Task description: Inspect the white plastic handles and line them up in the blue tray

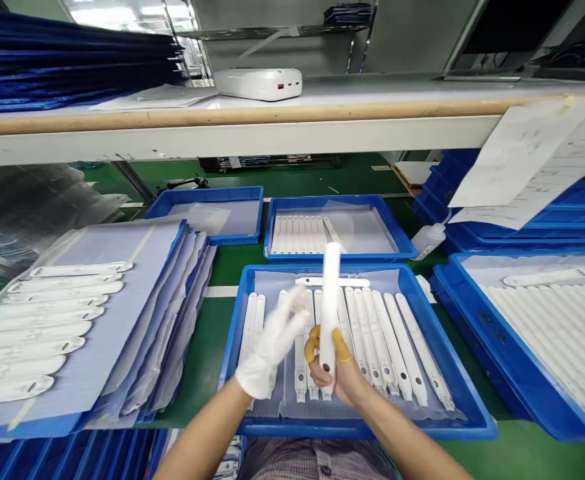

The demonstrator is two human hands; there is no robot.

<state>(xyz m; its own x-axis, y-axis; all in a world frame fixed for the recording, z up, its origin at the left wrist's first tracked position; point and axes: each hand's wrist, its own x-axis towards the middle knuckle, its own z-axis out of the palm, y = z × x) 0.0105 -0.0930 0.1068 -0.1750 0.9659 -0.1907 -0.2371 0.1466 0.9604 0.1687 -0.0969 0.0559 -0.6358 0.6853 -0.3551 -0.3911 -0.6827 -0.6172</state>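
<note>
My right hand point(341, 377), with yellow finger cots on thumb and forefinger, is closed round the lower end of a long white plastic strip point(330, 293) held upright over the blue tray point(465, 407) in front of me. My left hand point(272, 347) wears a white glove and is blurred by motion just left of the strip, fingers stretched toward it. Under both hands the tray holds a row of several similar white strips point(392, 340) lying on clear film.
A stack of sheets point(122, 313) at left carries several flat white pieces point(37, 313). Two blue trays point(342, 227) lie behind, another tray of white strips point(547, 320) at right. A small white bottle point(428, 240), hanging papers point(532, 160) and a shelf point(252, 120) above.
</note>
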